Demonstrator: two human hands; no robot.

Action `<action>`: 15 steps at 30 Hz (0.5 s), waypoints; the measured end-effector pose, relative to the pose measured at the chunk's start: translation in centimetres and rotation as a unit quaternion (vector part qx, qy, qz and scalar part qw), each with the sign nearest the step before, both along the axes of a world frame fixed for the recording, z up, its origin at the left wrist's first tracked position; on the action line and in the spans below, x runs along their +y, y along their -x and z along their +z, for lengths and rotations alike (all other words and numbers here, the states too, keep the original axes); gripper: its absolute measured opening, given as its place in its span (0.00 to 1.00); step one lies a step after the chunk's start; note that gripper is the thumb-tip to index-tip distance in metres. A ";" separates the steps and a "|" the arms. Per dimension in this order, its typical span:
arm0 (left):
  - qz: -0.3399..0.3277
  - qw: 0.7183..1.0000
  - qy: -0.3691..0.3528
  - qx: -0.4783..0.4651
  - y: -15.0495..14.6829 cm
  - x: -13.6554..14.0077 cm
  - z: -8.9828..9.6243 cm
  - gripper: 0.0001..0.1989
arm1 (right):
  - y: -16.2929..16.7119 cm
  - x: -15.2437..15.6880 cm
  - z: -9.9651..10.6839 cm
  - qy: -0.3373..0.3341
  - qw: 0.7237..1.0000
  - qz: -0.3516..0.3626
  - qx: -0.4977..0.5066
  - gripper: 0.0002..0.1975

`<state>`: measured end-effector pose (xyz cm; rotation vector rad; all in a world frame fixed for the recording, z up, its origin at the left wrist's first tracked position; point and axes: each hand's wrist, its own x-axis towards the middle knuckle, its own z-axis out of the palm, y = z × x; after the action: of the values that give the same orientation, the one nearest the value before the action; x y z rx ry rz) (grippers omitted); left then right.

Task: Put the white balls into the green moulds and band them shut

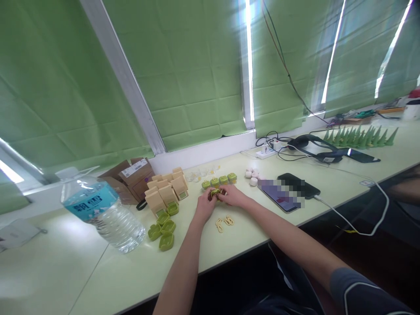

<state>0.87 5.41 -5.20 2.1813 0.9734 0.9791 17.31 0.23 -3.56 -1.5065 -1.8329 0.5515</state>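
Note:
Over the middle of the table, my left hand (206, 204) and my right hand (230, 195) meet around a small green box (215, 192), fingers closed on it from both sides. Just behind it stands a row of several similar green boxes (223, 180) with yellow bits on their fronts. In front of my hands lie small cream-yellow loops (229, 221), perhaps ties or handles. Left of my left forearm sits a cluster of open green cups (168, 226). My fingers hide much of the held box.
To the left stand a large water bottle (108, 214), a cardboard box (133, 177) and several beige paper bags (166, 189). White round pieces (253, 177), phones (297, 186), a white cable (357, 232), a headset (316, 148) and green cones (364, 136) are on the right.

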 end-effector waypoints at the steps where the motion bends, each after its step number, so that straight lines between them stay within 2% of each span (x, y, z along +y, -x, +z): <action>1: -0.001 1.000 0.001 -0.001 0.0 0.0 0.0 0.11 | 0.0 0.0 0.0 0.001 1.000 0.000 0.001 0.10; 15: -0.004 1.000 0.001 -0.002 0.0 -0.1 0.1 0.10 | 0.1 -0.2 0.3 0.005 1.000 0.003 0.020 0.08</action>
<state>0.88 5.31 -5.09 2.1803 0.9625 0.9779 17.22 0.01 -3.31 -1.4878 -1.8067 0.5903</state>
